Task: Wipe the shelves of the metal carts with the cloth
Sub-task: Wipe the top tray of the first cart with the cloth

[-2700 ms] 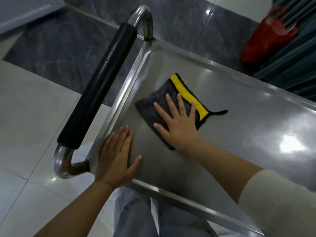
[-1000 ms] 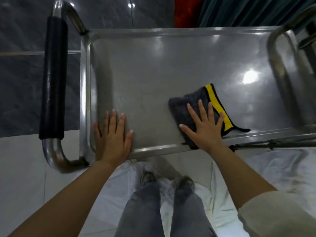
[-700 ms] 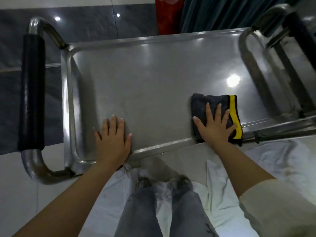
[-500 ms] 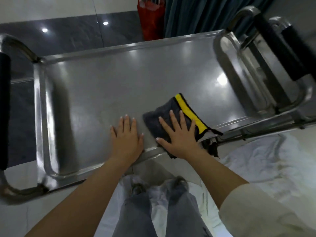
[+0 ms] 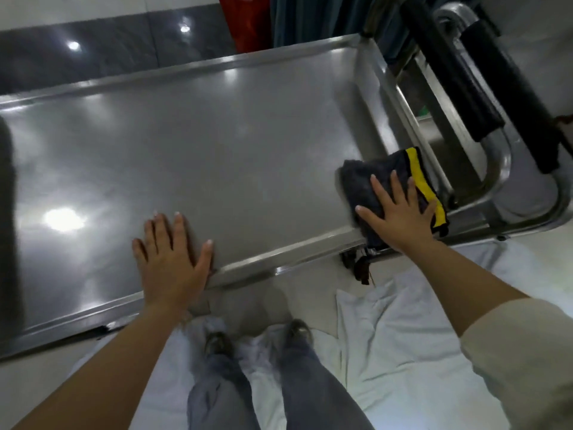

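Note:
The steel top shelf of the metal cart (image 5: pixel 217 144) fills the view in front of me. A dark grey cloth with a yellow band (image 5: pixel 366 181) lies in the shelf's near right corner, partly over the front rim. My right hand (image 5: pixel 400 215) presses flat on the cloth with fingers spread. My left hand (image 5: pixel 170 259) rests flat on the bare shelf by the front rim, holding nothing.
A black padded handle (image 5: pixel 459 76) on a steel tube stands at the cart's right end, with a second handle (image 5: pixel 511 85) beside it. A red bag (image 5: pixel 248 20) and teal curtain (image 5: pixel 307 17) lie beyond. White sheets (image 5: pixel 403 352) cover the floor by my legs.
My right hand has slid the cloth right along the front rim into the shelf's right corner. My left hand has stayed flat near the front rim.

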The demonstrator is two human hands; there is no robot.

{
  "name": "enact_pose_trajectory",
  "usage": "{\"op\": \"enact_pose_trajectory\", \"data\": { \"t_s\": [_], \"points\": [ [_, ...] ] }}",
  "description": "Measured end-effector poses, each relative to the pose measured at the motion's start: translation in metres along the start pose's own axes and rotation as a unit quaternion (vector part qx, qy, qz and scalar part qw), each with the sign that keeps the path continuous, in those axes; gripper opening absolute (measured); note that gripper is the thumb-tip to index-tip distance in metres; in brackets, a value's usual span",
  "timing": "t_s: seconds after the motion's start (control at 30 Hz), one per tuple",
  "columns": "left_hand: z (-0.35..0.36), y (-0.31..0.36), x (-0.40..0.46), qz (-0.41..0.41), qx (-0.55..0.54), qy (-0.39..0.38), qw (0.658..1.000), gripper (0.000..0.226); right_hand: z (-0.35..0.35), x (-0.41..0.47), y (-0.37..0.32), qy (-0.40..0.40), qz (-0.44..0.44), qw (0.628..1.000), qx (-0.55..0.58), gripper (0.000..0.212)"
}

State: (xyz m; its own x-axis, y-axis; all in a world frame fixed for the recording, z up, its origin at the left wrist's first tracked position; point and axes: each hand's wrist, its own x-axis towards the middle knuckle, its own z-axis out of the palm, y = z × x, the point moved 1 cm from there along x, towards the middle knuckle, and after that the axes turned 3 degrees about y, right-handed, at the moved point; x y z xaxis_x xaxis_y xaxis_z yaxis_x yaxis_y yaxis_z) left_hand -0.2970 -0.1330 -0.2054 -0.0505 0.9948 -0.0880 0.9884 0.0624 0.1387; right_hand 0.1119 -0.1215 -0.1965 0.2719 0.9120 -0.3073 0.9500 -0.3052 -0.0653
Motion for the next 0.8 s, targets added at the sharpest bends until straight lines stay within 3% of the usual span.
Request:
{"op": "enact_pose_trajectory", "data": {
  "t_s": [0.2, 0.37, 0.5, 0.7, 0.8],
  "points": [
    [0.0, 0.002, -0.001, 0.019, 0.014, 0.033, 0.999, 0.07, 0.005, 0.002, -0.015, 0.048, -0.015, 0.999, 0.001, 0.087],
    [0.0, 0.0, -0.004, 0.022, 0.021, 0.036, 0.999, 0.07, 0.012, -0.038, -0.038, 0.086, -0.163, 0.983, -0.012, 0.072],
    [-0.002, -0.002, -0.006, 0.017, 0.051, 0.005, 0.999, 0.072, 0.023, -0.074, -0.065, 0.101, -0.227, 0.969, 0.013, 0.052],
    [-0.012, 0.004, -0.008, 0.015, 0.02, -0.054, 0.998, 0.065, 0.006, -0.095, -0.075, 0.077, -0.179, 0.964, 0.179, 0.035],
    [-0.019, 0.006, -0.037, 0.065, -0.039, -0.076, 0.994, 0.06, -0.009, -0.12, -0.07, 0.049, -0.161, 0.93, 0.327, 0.023]
  ]
}}
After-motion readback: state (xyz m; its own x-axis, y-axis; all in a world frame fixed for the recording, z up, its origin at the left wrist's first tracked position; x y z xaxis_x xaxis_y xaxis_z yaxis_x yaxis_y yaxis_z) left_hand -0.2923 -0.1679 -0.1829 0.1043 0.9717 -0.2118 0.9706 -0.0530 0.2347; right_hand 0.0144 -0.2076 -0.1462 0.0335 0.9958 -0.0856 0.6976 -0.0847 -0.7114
